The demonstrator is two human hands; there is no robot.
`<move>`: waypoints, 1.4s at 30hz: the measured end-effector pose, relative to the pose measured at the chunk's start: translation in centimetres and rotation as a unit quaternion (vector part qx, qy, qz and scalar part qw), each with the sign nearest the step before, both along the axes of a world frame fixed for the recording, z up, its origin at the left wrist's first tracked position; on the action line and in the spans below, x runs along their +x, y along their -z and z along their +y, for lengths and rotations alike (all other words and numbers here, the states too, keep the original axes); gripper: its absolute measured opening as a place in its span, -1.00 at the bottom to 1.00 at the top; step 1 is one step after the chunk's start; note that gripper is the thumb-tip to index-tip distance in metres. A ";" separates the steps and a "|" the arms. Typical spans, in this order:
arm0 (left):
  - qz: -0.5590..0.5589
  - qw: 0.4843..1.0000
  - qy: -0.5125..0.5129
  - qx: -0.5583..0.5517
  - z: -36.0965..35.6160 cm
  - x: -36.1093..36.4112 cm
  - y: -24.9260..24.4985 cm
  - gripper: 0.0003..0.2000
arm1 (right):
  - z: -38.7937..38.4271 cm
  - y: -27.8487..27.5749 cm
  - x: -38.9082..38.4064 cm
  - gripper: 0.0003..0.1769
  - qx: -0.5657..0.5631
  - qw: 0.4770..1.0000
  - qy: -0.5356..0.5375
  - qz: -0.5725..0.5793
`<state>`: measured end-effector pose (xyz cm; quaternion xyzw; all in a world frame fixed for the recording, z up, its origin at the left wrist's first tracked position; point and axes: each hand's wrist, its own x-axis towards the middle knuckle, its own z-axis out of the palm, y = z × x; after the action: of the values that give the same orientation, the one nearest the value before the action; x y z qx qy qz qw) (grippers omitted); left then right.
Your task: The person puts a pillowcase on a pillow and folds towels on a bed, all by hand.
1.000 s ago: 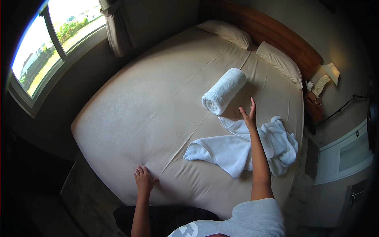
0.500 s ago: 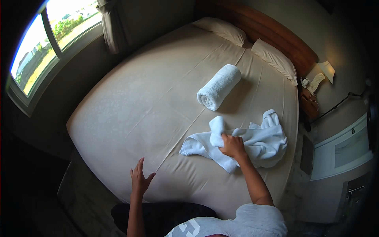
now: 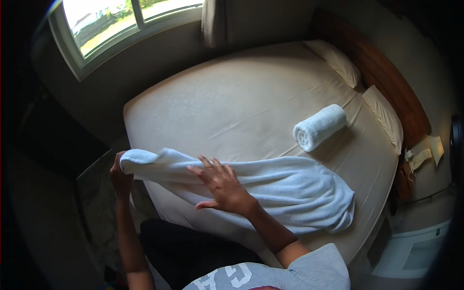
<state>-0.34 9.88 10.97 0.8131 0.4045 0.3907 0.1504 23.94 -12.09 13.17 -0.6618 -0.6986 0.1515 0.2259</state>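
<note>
A white towel lies stretched along the near side of the bed, loosely creased toward its right end. My left hand is closed on the towel's left end, holding it up past the bed's edge. Above the towel's middle, my right hand is spread with fingers apart, overlapping the cloth in this view and gripping nothing. Farther back on the bed sits a rolled white towel, its spiral end facing left.
The bed has a beige fitted sheet, two pillows and a wooden headboard at right. A window with a curtain is at the back left. A lamp stands beside the headboard.
The bunched towel has been drawn out to the left. My left hand now grips its end; my right hand has let go and opened. The view has turned left.
</note>
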 end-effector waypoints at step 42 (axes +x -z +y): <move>0.483 0.777 0.271 -0.299 -14.0 1.6 13.7 -0.84 | -15.9 17.4 23.5 -0.67 -0.214 0.820 0.517 -0.119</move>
<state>1.22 -4.07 -2.69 0.8854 0.2832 -0.2510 0.2700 47.39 -28.02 -4.20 -0.9703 -0.2257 0.0781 0.0384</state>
